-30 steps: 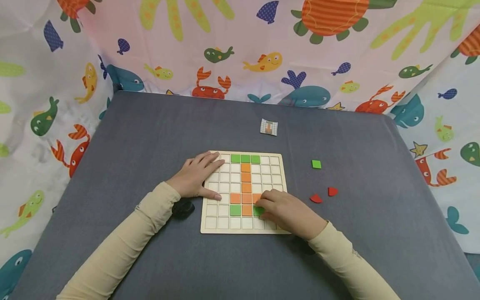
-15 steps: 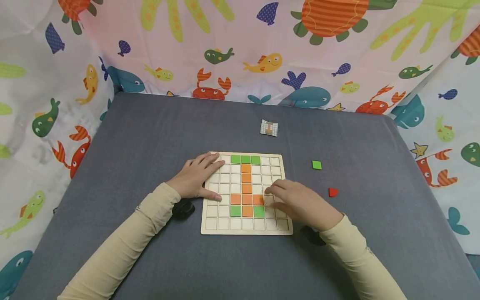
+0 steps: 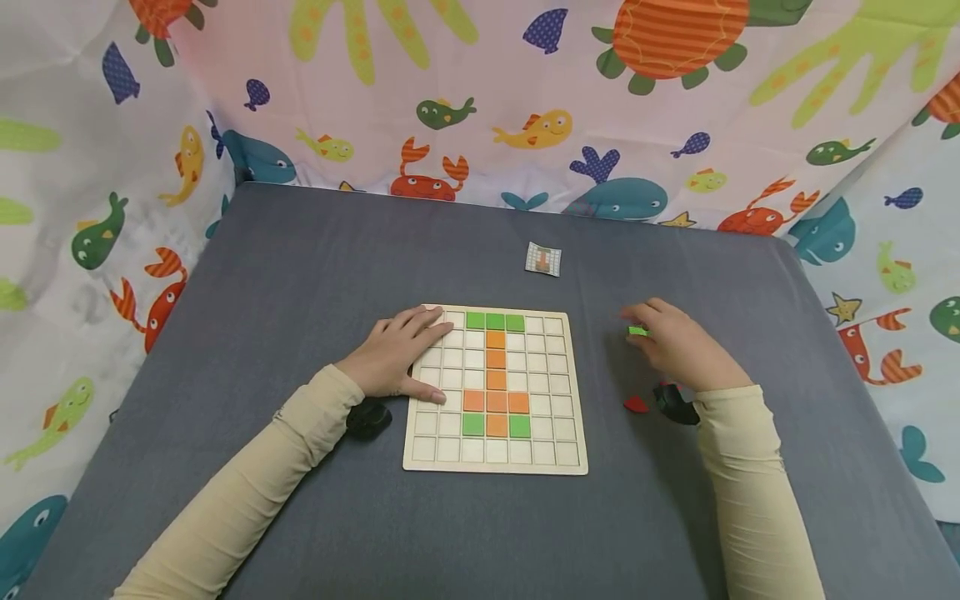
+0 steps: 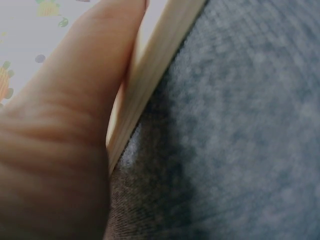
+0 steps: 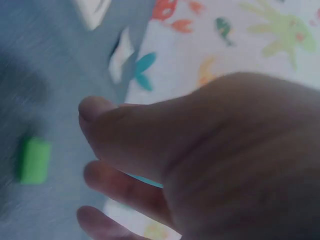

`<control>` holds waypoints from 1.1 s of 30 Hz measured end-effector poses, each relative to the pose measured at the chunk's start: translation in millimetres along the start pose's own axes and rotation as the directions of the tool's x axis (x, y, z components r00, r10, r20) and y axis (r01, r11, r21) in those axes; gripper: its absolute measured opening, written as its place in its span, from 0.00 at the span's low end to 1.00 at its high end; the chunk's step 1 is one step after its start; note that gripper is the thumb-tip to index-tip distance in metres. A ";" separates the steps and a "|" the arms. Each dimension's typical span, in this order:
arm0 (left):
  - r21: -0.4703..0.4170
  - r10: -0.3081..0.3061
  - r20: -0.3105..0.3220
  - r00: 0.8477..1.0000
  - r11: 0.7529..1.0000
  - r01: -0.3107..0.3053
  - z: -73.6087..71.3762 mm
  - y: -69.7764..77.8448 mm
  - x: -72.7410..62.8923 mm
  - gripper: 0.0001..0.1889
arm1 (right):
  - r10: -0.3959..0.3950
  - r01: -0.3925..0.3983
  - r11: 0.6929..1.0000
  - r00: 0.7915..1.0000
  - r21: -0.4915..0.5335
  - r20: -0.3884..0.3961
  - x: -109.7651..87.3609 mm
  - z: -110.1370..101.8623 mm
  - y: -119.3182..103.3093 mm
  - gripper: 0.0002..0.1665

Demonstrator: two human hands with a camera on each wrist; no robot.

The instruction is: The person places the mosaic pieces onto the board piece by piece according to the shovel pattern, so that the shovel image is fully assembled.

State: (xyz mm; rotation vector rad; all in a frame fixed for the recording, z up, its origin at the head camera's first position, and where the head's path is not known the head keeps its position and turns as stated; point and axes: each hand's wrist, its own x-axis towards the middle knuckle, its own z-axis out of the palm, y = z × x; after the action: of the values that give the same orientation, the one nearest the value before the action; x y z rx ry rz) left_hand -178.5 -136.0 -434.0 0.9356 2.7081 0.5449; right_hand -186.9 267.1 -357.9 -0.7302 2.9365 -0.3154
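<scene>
My left hand [image 3: 393, 354] rests spread on the left side of a wooden grid board [image 3: 551, 461], and in the left wrist view its thumb [image 4: 95, 55] lies along the board's edge [image 4: 145, 85]. Several green tiles [image 3: 495, 322] and orange tiles [image 3: 497, 380] sit in the board's squares. Right of the board, my right hand [image 3: 686, 346] is over a loose green tile [image 3: 637, 331]. The right wrist view shows this green tile [image 5: 36, 161] on the cloth, apart from the fingertips, with nothing held.
A red piece [image 3: 636, 404] lies on the grey cloth right of the board; another is mostly hidden by the right wrist's black camera [image 3: 677, 404]. A small pattern card [image 3: 543, 259] lies behind the board. A printed curtain [image 3: 480, 92] borders the table.
My right hand has left the orange and green tiles at the board's lower right and moved right and away to the loose green tile. My left hand has stayed put.
</scene>
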 end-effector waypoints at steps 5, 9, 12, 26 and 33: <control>0.002 -0.003 -0.002 1.000 1.000 0.003 0.3 -0.4 1.1 0.56 | 0.027 -0.027 1.000 0.999 -0.005 0.022 3.2 12.4 25.2 0.20; 0.002 0.005 -0.008 1.000 1.000 -0.005 0.4 -0.7 2.3 0.55 | 0.049 -0.049 0.999 0.999 -0.007 0.018 4.4 18.1 36.0 0.21; 0.004 0.002 -0.005 1.000 1.000 -0.002 0.1 -0.7 2.3 0.55 | 0.058 -0.058 0.998 0.998 -0.009 0.024 5.0 19.9 38.3 0.20; 0.003 -0.013 0.014 1.000 1.000 0.013 0.2 0.1 0.8 0.55 | 0.021 -0.021 1.000 0.999 0.005 0.031 4.1 30.4 41.2 0.17; -0.006 -0.011 0.009 1.000 1.000 0.011 -0.1 -1.2 0.6 0.55 | 0.042 -0.043 0.999 0.998 0.027 0.044 5.6 24.7 33.8 0.19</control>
State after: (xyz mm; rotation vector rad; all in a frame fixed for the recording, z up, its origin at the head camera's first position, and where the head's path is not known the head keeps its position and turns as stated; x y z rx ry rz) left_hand -179.8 -136.6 -434.5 0.9187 2.7005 0.5446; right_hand -203.5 289.3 -389.7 -0.6620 2.8957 -0.3317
